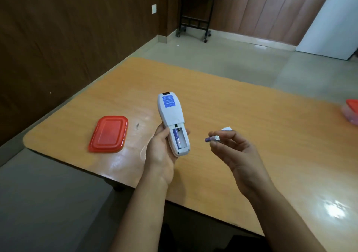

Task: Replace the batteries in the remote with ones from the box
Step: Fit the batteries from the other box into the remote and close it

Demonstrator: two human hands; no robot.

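The left hand (164, 151) holds the remote (171, 116) face down over the table (251, 116), thumb along its 9 o'clock edge and fingers curled under to the 3 o'clock edge. The remote's long axis runs from 6 o'clock to roughly 12 o'clock, emitter end pointing away from the person. The battery cover is off. One purple cell (177, 139) sits in the 9 o'clock slot of the compartment; the 3 o'clock slot is empty. The right hand (238, 154) pinches a second battery (212, 138) between thumb and fingertips, the other fingers loosely curled, at 3 o'clock of the remote and apart from it. This battery lies along the 9-to-3 line, purple end toward the remote. Whether it is an old or a new cell cannot be determined, so the task appears about midway. The box (352, 112) stands at the far 3 o'clock table edge, and its red lid (108, 133) lies at 9 o'clock.
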